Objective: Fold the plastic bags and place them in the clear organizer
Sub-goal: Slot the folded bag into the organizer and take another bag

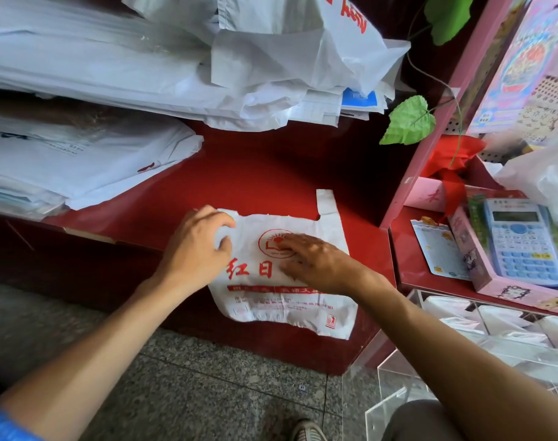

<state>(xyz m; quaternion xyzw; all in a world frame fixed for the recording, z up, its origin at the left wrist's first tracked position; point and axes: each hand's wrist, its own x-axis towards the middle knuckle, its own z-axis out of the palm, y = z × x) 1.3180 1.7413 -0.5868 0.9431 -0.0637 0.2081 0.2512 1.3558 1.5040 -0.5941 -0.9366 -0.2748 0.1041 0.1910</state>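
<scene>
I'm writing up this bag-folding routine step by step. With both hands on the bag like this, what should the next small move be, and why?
Probably fold the left side over. The white plastic bag with red print lies spread, unfolded, over the edge of the red counter. The left hand pinches its upper left edge, while the right hand lies flat on the middle, pinning it.

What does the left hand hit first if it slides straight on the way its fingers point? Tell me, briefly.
The left hand points up and right across the plastic bag. Carrying on, it would probably cross bare red counter and first meet the heap of white bags behind; depth is unclear.
</scene>
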